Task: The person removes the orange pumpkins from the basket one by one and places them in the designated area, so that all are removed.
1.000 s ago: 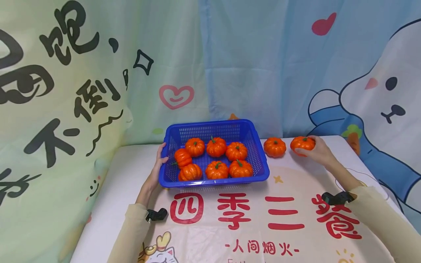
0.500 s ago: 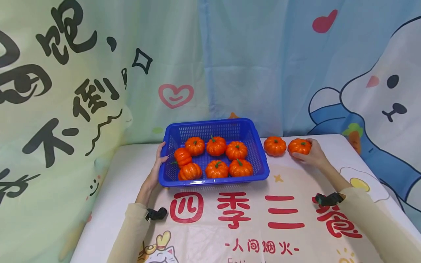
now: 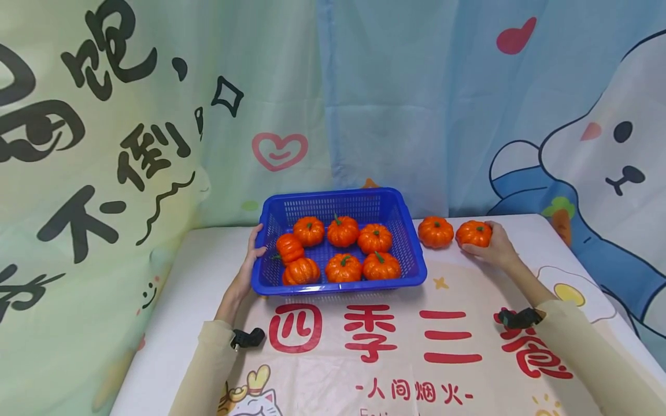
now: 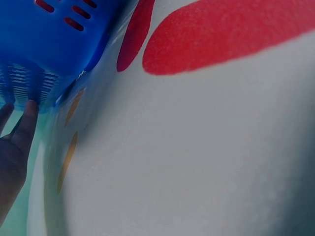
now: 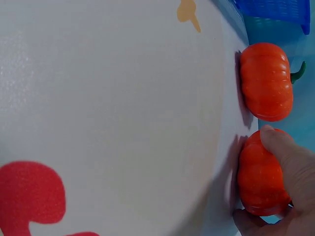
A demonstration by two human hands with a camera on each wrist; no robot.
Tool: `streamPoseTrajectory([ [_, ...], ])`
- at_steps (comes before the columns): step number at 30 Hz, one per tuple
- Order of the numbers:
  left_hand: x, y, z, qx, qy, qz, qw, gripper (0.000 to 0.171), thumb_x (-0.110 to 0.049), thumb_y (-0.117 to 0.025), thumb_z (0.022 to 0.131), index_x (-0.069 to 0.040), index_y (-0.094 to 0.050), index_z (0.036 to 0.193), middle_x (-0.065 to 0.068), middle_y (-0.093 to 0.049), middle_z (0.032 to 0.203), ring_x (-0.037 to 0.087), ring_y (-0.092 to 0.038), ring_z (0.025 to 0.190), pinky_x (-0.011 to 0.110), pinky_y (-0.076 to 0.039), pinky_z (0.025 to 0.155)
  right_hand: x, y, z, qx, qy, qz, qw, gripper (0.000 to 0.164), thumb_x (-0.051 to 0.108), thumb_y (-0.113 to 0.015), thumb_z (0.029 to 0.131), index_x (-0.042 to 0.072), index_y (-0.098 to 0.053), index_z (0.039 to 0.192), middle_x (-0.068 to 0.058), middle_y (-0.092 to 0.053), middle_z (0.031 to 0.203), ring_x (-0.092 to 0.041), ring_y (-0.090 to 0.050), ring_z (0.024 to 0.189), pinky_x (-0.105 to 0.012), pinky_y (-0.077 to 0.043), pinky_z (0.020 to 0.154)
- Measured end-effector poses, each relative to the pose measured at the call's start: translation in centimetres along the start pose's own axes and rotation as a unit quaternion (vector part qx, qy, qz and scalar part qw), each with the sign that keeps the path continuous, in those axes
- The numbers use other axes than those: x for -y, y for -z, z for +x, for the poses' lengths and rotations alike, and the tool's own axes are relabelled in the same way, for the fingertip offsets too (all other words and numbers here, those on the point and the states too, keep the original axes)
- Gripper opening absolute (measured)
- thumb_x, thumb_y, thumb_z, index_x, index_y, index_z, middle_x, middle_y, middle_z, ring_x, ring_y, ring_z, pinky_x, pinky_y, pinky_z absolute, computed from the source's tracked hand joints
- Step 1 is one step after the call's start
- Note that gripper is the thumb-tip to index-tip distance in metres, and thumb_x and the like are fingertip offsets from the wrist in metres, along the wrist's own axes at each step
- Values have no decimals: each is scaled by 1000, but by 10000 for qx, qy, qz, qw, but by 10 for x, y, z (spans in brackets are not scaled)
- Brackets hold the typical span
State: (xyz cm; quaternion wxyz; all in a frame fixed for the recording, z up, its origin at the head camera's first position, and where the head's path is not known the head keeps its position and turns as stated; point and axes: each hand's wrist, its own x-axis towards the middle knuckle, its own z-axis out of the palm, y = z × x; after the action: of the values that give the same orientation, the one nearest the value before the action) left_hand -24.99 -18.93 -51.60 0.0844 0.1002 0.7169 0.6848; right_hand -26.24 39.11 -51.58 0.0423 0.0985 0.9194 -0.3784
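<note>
Several orange toy pumpkins [image 3: 342, 268] with green stems lie inside a blue plastic basket [image 3: 338, 287]. At its left side, my left hand [image 3: 245, 268] holds the basket, thumb over the rim and the other fingers along the outer wall. Seen from the left wrist, extended fingers [image 4: 29, 118] touch the slotted blue wall. My right hand [image 3: 496, 248] grips a single pumpkin [image 3: 473, 233] at the far right of the table, thumb in front and fingers behind. Another pumpkin [image 3: 435, 232] sits between it and the basket. The right wrist view shows the gripped pumpkin [image 5: 261, 177] close beside its neighbour [image 5: 266, 81].
A white table [image 3: 177, 300] carries a printed cloth with red characters [image 3: 371, 334]. Behind it hangs a printed curtain [image 3: 385, 133] with a rabbit figure at right. A black wrist camera [image 3: 248, 338] sits on the left forearm, another [image 3: 520, 318] on the right.
The right hand has shifted slightly left with its pumpkin, bringing it nearer the neighbouring one; over the last half second it stays about still. The left hand and basket keep their place.
</note>
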Motion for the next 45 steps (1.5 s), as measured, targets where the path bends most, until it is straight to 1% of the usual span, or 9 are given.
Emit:
streamPoseTrajectory([
  [11, 3, 1, 1, 19, 27, 9, 10000, 64, -28, -27, 95, -33, -3, 154, 4, 6, 163, 38, -7, 148, 62, -12, 118, -2, -2, -2, -39, 39, -194, 9998, 93, 30, -67, 89, -11, -7, 148, -39, -21, 144, -53, -27, 129, -66, -32, 105],
  [18, 4, 1, 1, 68, 112, -117, 9998, 64, -28, -27, 95, -33, -2, 154, 5, 6, 163, 38, -8, 148, 61, -13, 118, 1, 2, -4, 57, 81, -556, 9984, 98, 33, -69, 87, -13, -7, 148, -40, -21, 143, -54, -28, 127, -66, -33, 104],
  [23, 5, 1, 0, 68, 120, -133, 9998, 64, -28, -27, 96, -32, -2, 154, 6, 6, 163, 37, -7, 149, 61, -11, 118, 3, 5, -5, 173, 172, -825, 9963, 111, 42, -70, 84, -11, 1, 149, -42, -14, 148, -57, -24, 131, -70, -30, 103],
  [26, 6, 1, 0, 53, 127, -117, 9998, 64, -28, -28, 96, -32, -3, 154, 5, 6, 163, 36, -6, 149, 60, -10, 119, 9, 9, -7, 38, 134, -902, 9958, 114, 47, -69, 84, -8, 6, 150, -41, -7, 150, -59, -19, 134, -72, -29, 101],
  [29, 5, 2, -1, 32, 138, -105, 9998, 64, -29, -28, 96, -33, -3, 154, 4, 6, 163, 37, -7, 149, 61, -12, 118, 24, 14, -12, -371, 243, -721, 9964, 109, 46, -67, 86, -6, 3, 152, -38, -4, 153, -57, -15, 137, -72, -29, 100],
  [32, 4, 3, -2, -6, 133, -58, 9999, 63, -29, -27, 96, -34, -3, 154, 4, 6, 163, 37, -8, 148, 62, -12, 118, 48, 18, -23, -787, 604, -461, 9940, 101, 42, -66, 88, -4, -3, 153, -35, -7, 156, -54, -15, 139, -73, -29, 101],
  [35, 3, 3, -2, -7, 121, -40, 9999, 63, -29, -27, 96, -33, -3, 154, 4, 6, 163, 37, -8, 148, 62, -12, 118, 78, 17, -40, -896, 993, -423, 9901, 95, 39, -67, 88, -2, -10, 153, -33, -12, 156, -52, -18, 140, -73, -29, 101],
  [39, 2, 2, -1, 16, 140, -60, 9999, 64, -28, -27, 96, -33, -3, 154, 4, 5, 163, 38, -9, 148, 61, -13, 118, 114, 7, -67, -489, 1374, -484, 9881, 91, 40, -67, 88, 0, -16, 153, -31, -17, 155, -52, -21, 140, -73, -29, 101],
  [45, 2, 1, 0, 6, 129, -51, 9999, 63, -28, -26, 96, -33, -3, 154, 5, 5, 163, 38, -9, 148, 61, -14, 118, 144, -13, -95, 583, 1667, -530, 9829, 94, 46, -68, 85, 8, -17, 155, -27, -22, 156, -50, -26, 140, -72, -33, 99],
])
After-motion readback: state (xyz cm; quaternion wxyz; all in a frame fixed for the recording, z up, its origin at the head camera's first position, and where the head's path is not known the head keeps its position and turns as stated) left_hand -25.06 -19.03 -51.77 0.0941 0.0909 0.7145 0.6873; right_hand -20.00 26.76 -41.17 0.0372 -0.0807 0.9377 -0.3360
